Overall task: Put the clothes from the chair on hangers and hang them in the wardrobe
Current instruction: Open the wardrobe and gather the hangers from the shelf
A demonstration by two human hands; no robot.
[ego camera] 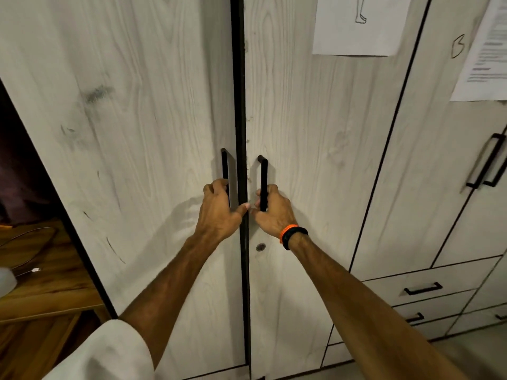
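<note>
A pale wood-grain wardrobe fills the view, its left door [137, 133] and right door [315, 138] meeting at a dark centre gap. Both doors look shut. My left hand [218, 212] curls around the lower part of the black left handle [225, 167]. My right hand [274, 211], with an orange and black band at the wrist, grips the black right handle [264, 174]. No chair, clothes or hangers are in view.
A keyhole [260, 247] sits below the right handle. More wardrobe doors and drawers [422, 288] with black handles stand at the right, with papers [356, 26] stuck on them. A wooden table [44, 281] with a white cable lies at the lower left.
</note>
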